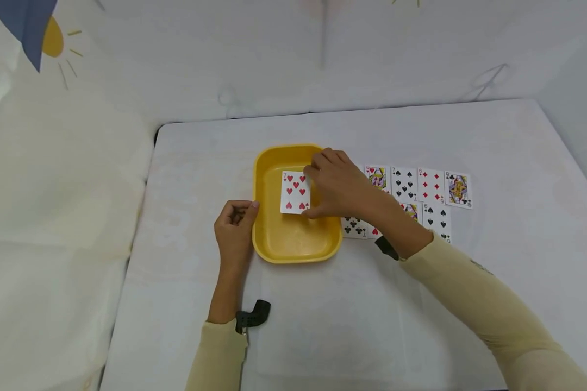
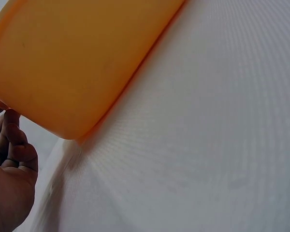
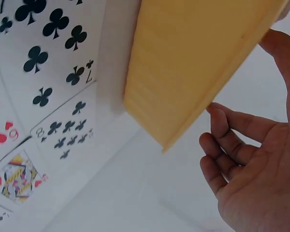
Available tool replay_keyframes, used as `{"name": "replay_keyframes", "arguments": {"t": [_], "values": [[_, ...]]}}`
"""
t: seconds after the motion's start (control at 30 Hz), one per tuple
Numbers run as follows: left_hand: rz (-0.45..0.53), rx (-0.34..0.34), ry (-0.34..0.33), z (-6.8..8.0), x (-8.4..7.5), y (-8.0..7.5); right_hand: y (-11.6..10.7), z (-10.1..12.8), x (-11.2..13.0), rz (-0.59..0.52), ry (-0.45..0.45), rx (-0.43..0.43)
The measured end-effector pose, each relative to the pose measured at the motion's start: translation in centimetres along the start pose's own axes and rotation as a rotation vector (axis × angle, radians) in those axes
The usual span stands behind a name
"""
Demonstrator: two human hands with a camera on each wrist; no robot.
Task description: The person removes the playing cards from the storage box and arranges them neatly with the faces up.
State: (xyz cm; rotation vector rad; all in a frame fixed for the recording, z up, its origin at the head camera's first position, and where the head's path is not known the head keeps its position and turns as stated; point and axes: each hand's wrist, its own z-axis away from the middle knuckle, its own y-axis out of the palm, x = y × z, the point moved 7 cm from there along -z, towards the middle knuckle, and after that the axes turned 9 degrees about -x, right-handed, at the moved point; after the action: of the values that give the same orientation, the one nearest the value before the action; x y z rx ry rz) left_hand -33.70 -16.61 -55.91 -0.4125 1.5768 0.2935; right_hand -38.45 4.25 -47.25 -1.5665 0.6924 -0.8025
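Note:
A yellow plastic tray [image 1: 295,247] with rounded corners lies on the white table. My left hand [image 1: 233,231] holds its left rim, thumb at the edge and the other fingers curled; the left wrist view shows those fingertips right at the rim of the tray [image 2: 72,63]. Over the tray's inside is a face-up seven of hearts playing card [image 1: 295,193]. My right hand [image 1: 342,187] reaches across the tray's right rim and pinches this card along its right side, fingers at the top corner and thumb at the bottom one. In the right wrist view the tray wall hides the card.
Right of the tray, face-up cards lie in two rows, partly covered by my right forearm. Among them are a seven of spades [image 1: 404,184], six of diamonds [image 1: 430,184], queen of clubs [image 1: 457,189] and seven of clubs [image 3: 36,58]. A white wall [image 1: 274,65] stands behind the table.

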Motion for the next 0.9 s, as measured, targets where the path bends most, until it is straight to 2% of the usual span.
{"name": "replay_keyframes", "arguments": {"t": [0.33,0.67,0.9], "values": [[0.028,0.004,-0.012,-0.3,0.2,-0.3,-1.4,1.8,-0.6,-0.005,-0.003,-0.030],[0.003,-0.006,-0.003,-0.7,0.5,-0.7,-1.8,4.0,-1.9,-0.040,0.018,-0.051],[-0.007,0.010,-0.020,-0.2,-1.4,-0.9,-2.1,5.5,-3.1,-0.031,0.026,-0.064]]}}
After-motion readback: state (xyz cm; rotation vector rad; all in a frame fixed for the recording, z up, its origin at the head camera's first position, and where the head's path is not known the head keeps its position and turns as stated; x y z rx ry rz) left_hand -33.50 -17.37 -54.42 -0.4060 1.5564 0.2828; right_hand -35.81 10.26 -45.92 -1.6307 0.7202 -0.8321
